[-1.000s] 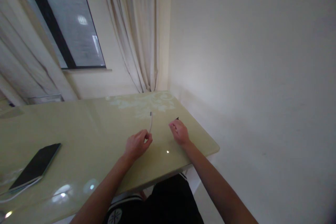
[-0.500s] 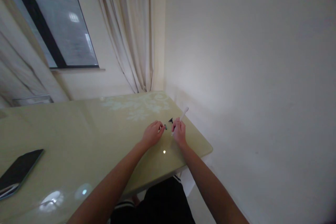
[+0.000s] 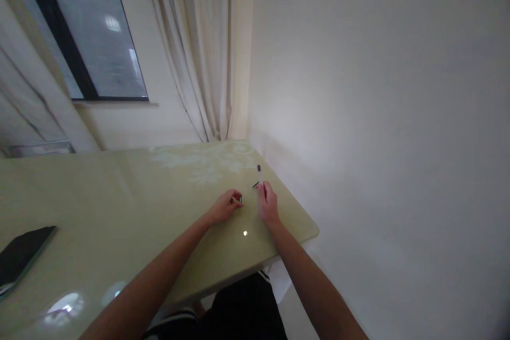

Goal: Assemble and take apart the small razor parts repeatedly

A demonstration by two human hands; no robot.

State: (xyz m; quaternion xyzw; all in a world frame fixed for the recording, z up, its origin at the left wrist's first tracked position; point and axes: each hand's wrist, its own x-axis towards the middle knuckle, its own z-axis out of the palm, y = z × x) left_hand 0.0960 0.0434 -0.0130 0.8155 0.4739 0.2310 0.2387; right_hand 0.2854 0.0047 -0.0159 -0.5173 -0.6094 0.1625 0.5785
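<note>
My right hand [image 3: 268, 204] is closed round a slim white pen-like stick [image 3: 260, 174] that points up and away from me. A tiny dark piece [image 3: 255, 185] lies on the table just left of that hand. My left hand [image 3: 223, 207] rests on the glossy pale green table [image 3: 131, 207] a short way to the left, its fingertips pinching a small dark part [image 3: 240, 199]. The two hands are a few centimetres apart near the table's right corner.
A dark phone [image 3: 22, 255] lies at the table's left edge. A window [image 3: 79, 37] and cream curtains [image 3: 203, 48] stand behind the table. A plain white wall [image 3: 378, 117] runs close along the right side. My dark-clothed lap [image 3: 239, 313] shows below the table edge.
The white stick passed from my left hand to my right hand. My left hand moved right and now pinches a small dark part. The view shifted rightward, sliding the phone toward the left edge.
</note>
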